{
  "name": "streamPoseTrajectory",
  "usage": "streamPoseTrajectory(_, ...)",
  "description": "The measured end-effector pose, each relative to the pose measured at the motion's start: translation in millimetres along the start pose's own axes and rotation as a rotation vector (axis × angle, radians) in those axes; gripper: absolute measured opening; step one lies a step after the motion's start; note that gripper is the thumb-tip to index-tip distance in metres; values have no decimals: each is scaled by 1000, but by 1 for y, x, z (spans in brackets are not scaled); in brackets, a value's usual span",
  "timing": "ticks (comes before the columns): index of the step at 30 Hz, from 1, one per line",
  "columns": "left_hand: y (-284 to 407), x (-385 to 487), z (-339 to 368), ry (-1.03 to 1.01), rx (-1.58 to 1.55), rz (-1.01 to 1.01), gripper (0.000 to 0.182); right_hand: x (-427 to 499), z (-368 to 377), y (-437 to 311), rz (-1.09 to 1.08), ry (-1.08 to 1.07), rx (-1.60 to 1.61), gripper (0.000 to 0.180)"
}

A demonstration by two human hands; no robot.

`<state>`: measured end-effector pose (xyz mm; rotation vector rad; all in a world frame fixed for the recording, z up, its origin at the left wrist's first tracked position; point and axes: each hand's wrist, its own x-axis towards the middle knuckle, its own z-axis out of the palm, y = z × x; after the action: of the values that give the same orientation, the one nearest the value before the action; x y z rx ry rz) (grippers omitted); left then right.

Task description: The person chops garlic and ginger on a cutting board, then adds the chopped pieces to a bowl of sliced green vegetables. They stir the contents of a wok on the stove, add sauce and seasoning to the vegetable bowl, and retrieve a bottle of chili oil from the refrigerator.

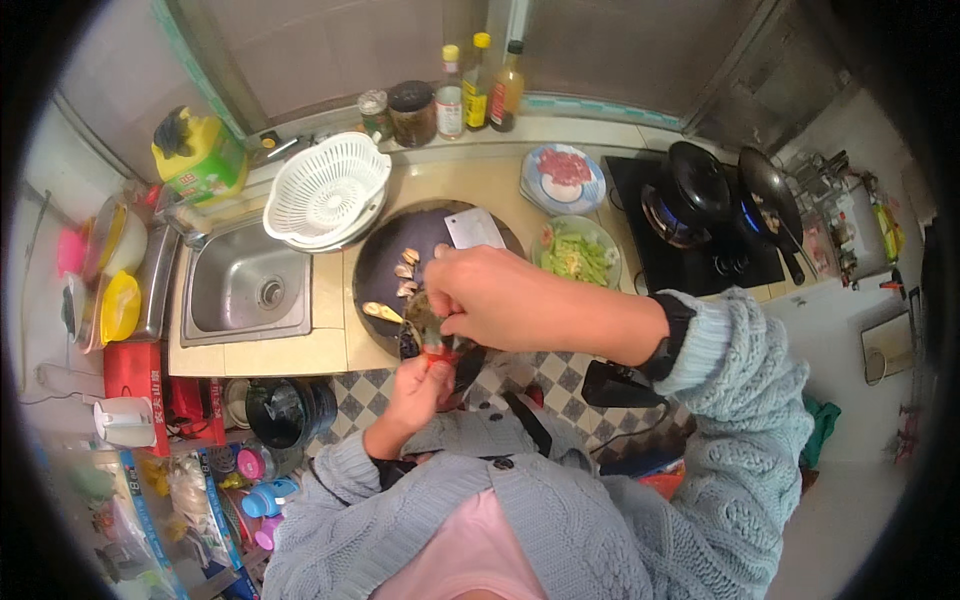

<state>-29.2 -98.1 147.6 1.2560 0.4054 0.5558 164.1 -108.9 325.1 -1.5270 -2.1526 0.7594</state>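
My left hand [424, 386] is closed around a small red-and-dark package [439, 351] at the near edge of a round dark cutting board [386, 255]. Over its upper end is my right hand [472, 289], fingers bent and turned down; whether it grips the package or something from it, I cannot tell. Several garlic cloves [406, 271] and a pale yellowish piece [382, 311] lie on the board's left part. Beyond my right hand rests a cleaver's metal blade [474, 228]; its handle is hidden.
A white colander [330, 191] stands beside the steel sink [247, 285]. Right of the board are a bowl of chopped greens [577, 253] and a plate of raw meat [564, 169]. Two dark pans [697, 184] sit over lit blue flames on the gas stove [690, 262]. Bottles [476, 94] line the sill.
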Motion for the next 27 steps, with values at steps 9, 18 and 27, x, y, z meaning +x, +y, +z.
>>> streamPoseTrajectory(9,42,-5,74,59,87,-139,43,-83,-35,37,16,169,-18,30)
streamPoseTrajectory(18,40,44,175,135,-1,-376,37,-155,-58,104,-205,299,-8,20)
streamPoseTrajectory(27,21,92,208,192,33,-547,38,-167,-72,167,-152,392,52,19)
